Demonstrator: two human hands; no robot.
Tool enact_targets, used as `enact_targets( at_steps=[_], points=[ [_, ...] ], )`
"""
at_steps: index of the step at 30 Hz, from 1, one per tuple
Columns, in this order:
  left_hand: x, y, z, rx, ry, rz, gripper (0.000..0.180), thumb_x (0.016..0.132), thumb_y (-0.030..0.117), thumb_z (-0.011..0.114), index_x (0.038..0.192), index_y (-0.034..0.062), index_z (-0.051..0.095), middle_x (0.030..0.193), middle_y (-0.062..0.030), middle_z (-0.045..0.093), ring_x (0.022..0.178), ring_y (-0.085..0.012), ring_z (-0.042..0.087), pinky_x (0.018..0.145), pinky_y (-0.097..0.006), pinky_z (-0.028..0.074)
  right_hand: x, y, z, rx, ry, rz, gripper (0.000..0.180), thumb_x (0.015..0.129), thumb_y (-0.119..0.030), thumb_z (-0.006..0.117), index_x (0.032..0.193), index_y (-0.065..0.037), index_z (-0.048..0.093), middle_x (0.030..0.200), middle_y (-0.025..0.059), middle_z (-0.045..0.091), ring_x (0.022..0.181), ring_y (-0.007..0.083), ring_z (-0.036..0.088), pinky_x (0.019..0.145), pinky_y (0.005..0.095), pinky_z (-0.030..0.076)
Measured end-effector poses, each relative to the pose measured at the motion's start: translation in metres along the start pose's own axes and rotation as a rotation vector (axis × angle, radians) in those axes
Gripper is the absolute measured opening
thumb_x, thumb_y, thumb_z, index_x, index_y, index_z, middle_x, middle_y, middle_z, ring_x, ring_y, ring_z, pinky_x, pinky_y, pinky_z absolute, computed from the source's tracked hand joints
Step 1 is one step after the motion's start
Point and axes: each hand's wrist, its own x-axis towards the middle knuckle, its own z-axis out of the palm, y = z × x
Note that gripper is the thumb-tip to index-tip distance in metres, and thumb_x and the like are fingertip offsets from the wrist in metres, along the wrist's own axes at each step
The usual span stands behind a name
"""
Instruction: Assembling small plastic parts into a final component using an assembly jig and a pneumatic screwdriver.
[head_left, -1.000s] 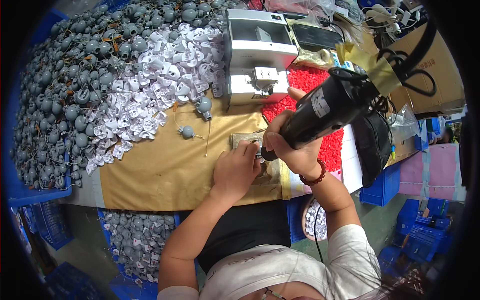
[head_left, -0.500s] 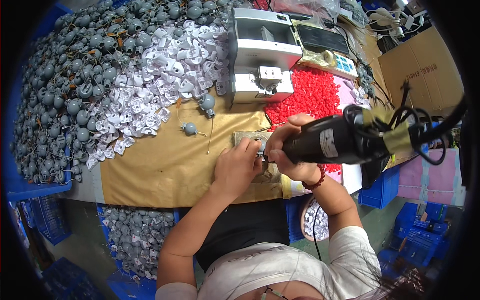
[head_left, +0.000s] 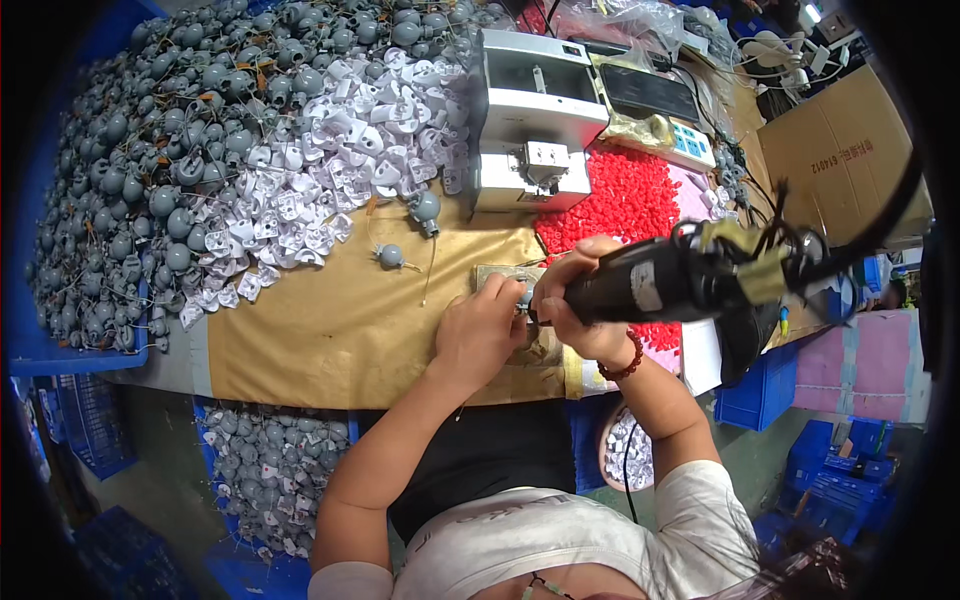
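Observation:
My right hand (head_left: 583, 318) is closed around a black corded electric screwdriver (head_left: 670, 280), which lies tilted with its tip toward my left fingers. My left hand (head_left: 476, 338) pinches a small grey ball-shaped part (head_left: 525, 292), partly hidden by the fingers, over a flat work block (head_left: 547, 352). Where the screwdriver tip meets the part is hidden by my hands. Left of the block, two more grey ball-shaped parts with thin wires, a larger one (head_left: 425, 207) and a smaller one (head_left: 389, 257), lie on the tan cloth (head_left: 300, 340).
White plastic pieces (head_left: 370, 140) and grey balls (head_left: 130, 190) are heaped at the left. A white-and-grey machine (head_left: 540, 110) stands beyond the block, beside red small parts (head_left: 625, 195). A cardboard box (head_left: 850, 155) is at the right; a bin of grey balls (head_left: 270, 470) sits below the table.
The screwdriver's rear end and cable have shifted slightly left. The whole view has moved a little; both hands keep their grip at the block.

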Motion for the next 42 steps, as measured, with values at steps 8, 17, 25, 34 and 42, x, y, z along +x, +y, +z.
enact_targets(
  at_steps=[8, 17, 25, 34, 42],
  points=[
    [-0.007, 0.002, 0.003, 0.014, 0.013, -0.078, 0.040, 0.082, 0.020, 0.077, 0.119, 0.0121, 0.062, 0.115, -0.0066, 0.061, 0.085, -0.0329, 0.066, 0.074, -0.044, 0.052, 0.026, 0.007, -0.046, -0.039, 0.613, 0.462, 0.042, 0.094, -0.005, 0.067, 0.131, 0.000, 0.047, 0.078, 0.0057, 0.064, 0.067, 0.0150, 0.063, 0.063, 0.0298, 0.052],
    [-0.017, 0.000, 0.006, 0.028, 0.115, 0.076, 0.031, 0.086, 0.017, 0.075, 0.115, 0.0141, 0.065, 0.109, -0.0011, 0.068, 0.094, -0.0238, 0.068, 0.075, -0.039, 0.049, -0.042, 0.018, -0.023, -0.597, 0.175, 0.263, 0.029, 0.086, -0.004, 0.074, 0.114, -0.002, 0.070, 0.118, 0.0163, 0.064, 0.109, 0.0283, 0.059, 0.093, 0.0398, 0.048],
    [-0.022, -0.004, 0.013, 0.156, 0.135, 0.128, 0.035, 0.086, 0.020, 0.074, 0.119, 0.0156, 0.064, 0.100, -0.0015, 0.063, 0.089, -0.0222, 0.067, 0.074, -0.038, 0.050, -0.029, 0.034, -0.014, -0.297, 0.289, 0.364, 0.011, 0.100, -0.006, 0.061, 0.092, 0.001, 0.066, 0.091, 0.0043, 0.063, 0.083, 0.0115, 0.057, 0.074, 0.0265, 0.047],
    [-0.140, -0.020, -0.058, -0.538, 0.322, -0.427, 0.034, 0.088, 0.003, 0.074, 0.120, 0.0036, 0.059, 0.108, -0.0073, 0.065, 0.087, -0.0153, 0.066, 0.075, -0.032, 0.054, -0.006, 0.031, -0.027, 0.209, 0.115, 0.510, 0.021, 0.106, -0.016, 0.055, 0.107, 0.002, 0.068, 0.098, 0.0046, 0.067, 0.085, 0.0093, 0.059, 0.079, 0.0247, 0.048],
    [-0.314, -0.108, -0.137, -0.368, 0.884, -1.137, 0.058, 0.098, 0.005, 0.062, 0.148, -0.0046, 0.035, 0.135, -0.0183, 0.055, 0.121, -0.0206, 0.058, 0.100, -0.033, 0.050, -0.045, 0.044, -0.103, 0.098, 0.178, 0.639, 0.018, 0.106, -0.013, 0.056, 0.108, 0.000, 0.066, 0.096, 0.0029, 0.065, 0.085, 0.0093, 0.057, 0.077, 0.0248, 0.046]
  ],
)
